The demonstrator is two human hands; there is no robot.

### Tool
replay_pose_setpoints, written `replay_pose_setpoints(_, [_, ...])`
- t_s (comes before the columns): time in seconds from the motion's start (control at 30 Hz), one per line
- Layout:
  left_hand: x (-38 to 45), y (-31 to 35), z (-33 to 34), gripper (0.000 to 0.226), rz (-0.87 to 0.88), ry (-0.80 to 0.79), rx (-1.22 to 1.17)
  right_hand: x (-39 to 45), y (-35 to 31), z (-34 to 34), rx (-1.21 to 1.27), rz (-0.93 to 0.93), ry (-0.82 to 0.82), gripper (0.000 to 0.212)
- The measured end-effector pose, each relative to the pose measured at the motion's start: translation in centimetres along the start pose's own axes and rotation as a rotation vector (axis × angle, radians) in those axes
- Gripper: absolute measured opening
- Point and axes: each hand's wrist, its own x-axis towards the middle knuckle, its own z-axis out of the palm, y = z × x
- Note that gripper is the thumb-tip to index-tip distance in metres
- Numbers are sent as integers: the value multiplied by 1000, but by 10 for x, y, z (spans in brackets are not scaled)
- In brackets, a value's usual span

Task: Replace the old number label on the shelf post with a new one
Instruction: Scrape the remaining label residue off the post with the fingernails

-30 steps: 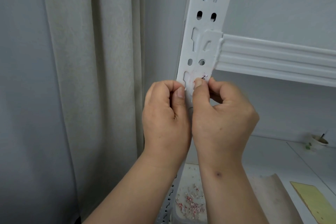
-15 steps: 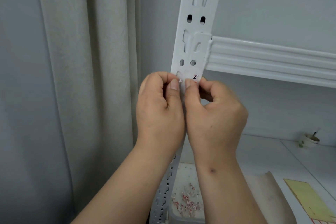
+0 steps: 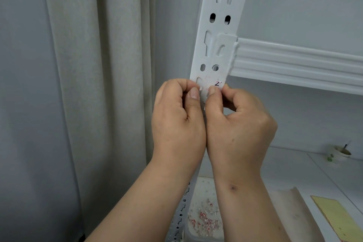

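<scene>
Since a second ago both of my hands are sitting a little lower against the post (image 3: 222, 25), the thumbs now below the marked label (image 3: 216, 84) rather than over it. I am curling the left hand (image 3: 177, 124) with its thumb pressing the post's left edge, where a torn white scrap is sticking out; whether it is pinching that scrap I cannot tell. I am curling the right hand (image 3: 238, 129) too, its thumb tip pressing the label's lower edge just under the beam (image 3: 294, 65). Below, shreds (image 3: 204, 220) are lying in a tray (image 3: 203, 184), and a yellow sheet (image 3: 339, 216) is lying on the shelf to the right.
</scene>
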Motion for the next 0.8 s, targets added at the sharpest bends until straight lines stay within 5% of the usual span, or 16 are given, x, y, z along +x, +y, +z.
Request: replay_pose_setpoints(0.8, [2,2,-2,32,-21,-20,-2,-2,0,-1,30,-47,21,23])
